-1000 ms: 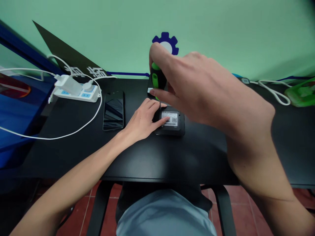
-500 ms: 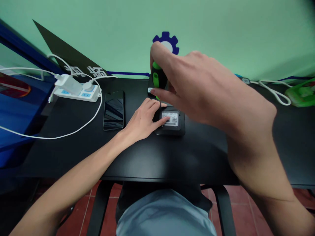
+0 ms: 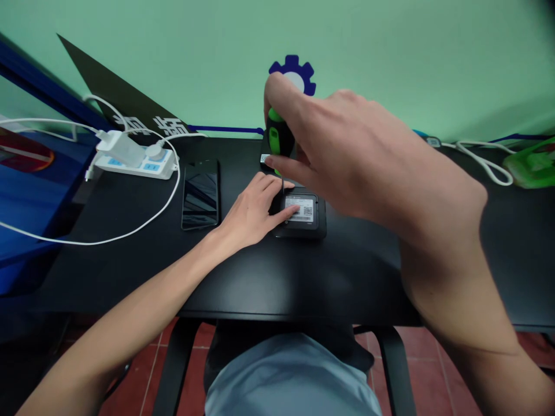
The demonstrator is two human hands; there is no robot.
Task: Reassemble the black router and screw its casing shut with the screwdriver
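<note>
My right hand [image 3: 347, 147] is closed around the black-and-green handle of a screwdriver [image 3: 280, 137], held upright. Its thin shaft points down at the far left corner of a small black box-shaped device [image 3: 318, 230] with a white printed label. Whether the tip sits in a screw cannot be seen. My left hand [image 3: 255, 209] holds the device down on the black table [image 3: 269, 289] from its left side. The thumb lies across the label, and the fingers reach along the far edge near the screwdriver's shaft.
A dark smartphone [image 3: 200, 196] lies left of my left hand. Beyond it are a white power strip [image 3: 160, 166] with plugs and a looping white cable [image 3: 167, 202]. A black item with a label [image 3: 265, 158] is behind the device. At far right sits a green container [image 3: 533, 164].
</note>
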